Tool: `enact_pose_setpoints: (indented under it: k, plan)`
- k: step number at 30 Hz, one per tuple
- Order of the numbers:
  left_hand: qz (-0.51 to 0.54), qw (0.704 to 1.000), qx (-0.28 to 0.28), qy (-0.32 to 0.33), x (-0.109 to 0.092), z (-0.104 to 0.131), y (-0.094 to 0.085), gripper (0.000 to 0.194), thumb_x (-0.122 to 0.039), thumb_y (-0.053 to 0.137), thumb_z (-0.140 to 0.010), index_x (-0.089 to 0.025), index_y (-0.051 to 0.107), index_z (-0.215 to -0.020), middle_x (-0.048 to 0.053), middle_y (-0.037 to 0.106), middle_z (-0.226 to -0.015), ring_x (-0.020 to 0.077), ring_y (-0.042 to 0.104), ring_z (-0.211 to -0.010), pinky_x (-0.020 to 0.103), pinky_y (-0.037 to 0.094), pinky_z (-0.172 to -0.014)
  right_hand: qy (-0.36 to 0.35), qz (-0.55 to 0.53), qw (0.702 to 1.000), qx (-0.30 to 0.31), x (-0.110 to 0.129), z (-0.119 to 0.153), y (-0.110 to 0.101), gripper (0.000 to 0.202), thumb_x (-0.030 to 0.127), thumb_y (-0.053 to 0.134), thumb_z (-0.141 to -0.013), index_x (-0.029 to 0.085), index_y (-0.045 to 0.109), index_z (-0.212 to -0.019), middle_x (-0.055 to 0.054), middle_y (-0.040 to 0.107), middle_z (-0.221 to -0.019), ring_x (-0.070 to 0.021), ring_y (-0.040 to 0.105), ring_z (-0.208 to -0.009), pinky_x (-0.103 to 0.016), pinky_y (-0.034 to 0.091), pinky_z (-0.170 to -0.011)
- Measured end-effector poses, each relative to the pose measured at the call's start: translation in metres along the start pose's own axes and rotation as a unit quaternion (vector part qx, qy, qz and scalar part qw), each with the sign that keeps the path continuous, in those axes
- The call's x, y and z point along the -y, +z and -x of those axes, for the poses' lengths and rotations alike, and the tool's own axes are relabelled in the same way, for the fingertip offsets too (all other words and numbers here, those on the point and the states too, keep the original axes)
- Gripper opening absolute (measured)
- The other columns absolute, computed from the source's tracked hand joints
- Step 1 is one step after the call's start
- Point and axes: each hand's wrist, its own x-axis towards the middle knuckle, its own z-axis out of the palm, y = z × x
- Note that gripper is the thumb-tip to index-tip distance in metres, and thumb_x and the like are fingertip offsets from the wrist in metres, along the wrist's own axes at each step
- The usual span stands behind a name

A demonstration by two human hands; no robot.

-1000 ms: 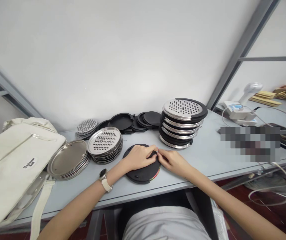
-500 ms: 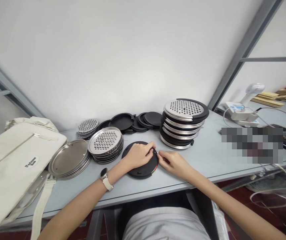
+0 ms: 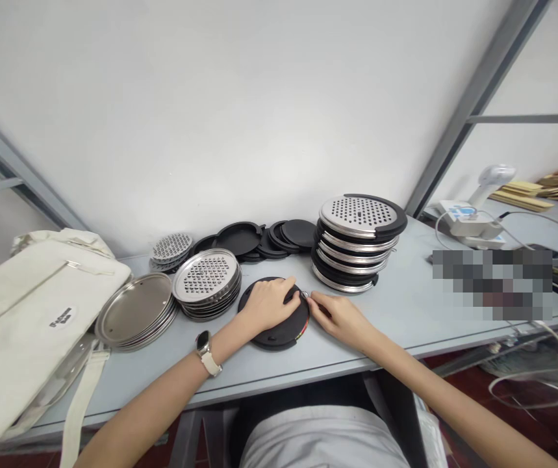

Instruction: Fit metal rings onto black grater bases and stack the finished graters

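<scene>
My left hand [image 3: 266, 304] lies flat on the black disc [image 3: 279, 323] at the worktop's [image 3: 405, 305] near edge; my right hand [image 3: 340, 316] pinches a small metal piece [image 3: 304, 295] at its right rim.

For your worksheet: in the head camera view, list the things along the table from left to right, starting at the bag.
Cream bag → plain steel plates → perforated steel discs → black disc under the left hand → right hand → tall stack of assembled discs → white scanner.
</scene>
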Motion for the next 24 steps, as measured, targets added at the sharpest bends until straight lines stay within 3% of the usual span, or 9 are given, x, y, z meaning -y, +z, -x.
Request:
enact_pose_setpoints:
  k: [14, 24]
  plan:
    - [0.037, 0.993, 0.010, 0.114, -0.0017, 0.0038, -0.0018, 0.013, -0.031, 0.046, -0.087, -0.021, 0.050, -0.080, -0.001, 0.060, -0.070, 0.0153, 0.057, -0.065, 0.026, 0.036, -0.059, 0.000, 0.031, 0.999, 0.016, -0.0037, 0.0004, 0.0019, 0.028, 0.029, 0.031, -0.097, 0.021, 0.045, -0.075, 0.001, 0.049, -0.058, -0.0127, 0.044, -0.049, -0.025, 0.027, -0.052]
    - [0.039, 0.997, 0.026, 0.065, -0.0026, 0.0047, 0.0013, 0.016, -0.037, 0.049, -0.085, -0.021, 0.049, -0.083, 0.000, 0.062, -0.071, 0.0174, 0.060, -0.066, 0.027, 0.037, -0.058, -0.012, 0.010, 1.000, 0.022, -0.0019, -0.0002, -0.0001, 0.026, 0.026, 0.035, -0.095, 0.020, 0.047, -0.073, 0.001, 0.049, -0.058, -0.0115, 0.040, -0.049, -0.025, 0.027, -0.052]
